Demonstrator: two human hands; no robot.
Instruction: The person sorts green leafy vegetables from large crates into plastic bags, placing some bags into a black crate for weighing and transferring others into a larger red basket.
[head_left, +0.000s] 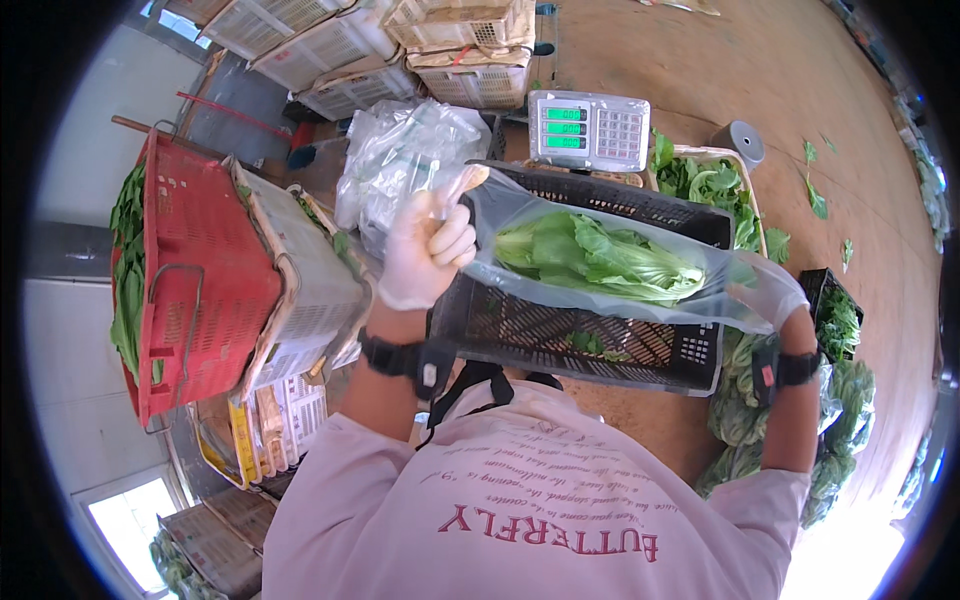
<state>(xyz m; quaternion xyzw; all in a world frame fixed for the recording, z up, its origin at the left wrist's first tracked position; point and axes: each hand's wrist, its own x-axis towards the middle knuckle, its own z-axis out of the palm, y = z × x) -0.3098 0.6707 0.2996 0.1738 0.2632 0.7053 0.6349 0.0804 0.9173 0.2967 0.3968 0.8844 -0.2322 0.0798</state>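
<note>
A head of leafy green vegetable (600, 257) lies lengthwise inside a clear plastic bag (517, 204), stretched above a black plastic crate (570, 375). My left hand (429, 247), in a thin whitish glove, is closed on the bag's left end, with a thumb pointing up and right. My right hand (769, 289), gloved too, is at the bag's right end; the film partly covers its fingers. Behind the crate stands a digital scale display (589, 131) with lit green readouts. A few loose leaves (586, 343) lie in the crate.
A pile of clear plastic bags (412, 142) lies behind my left hand. At left stand a red crate (217, 285) of greens and pale crates (300, 270). A crate of greens (705, 180) sits behind right, beside a roll (739, 142). Bagged vegetables (844, 427) are stacked at right.
</note>
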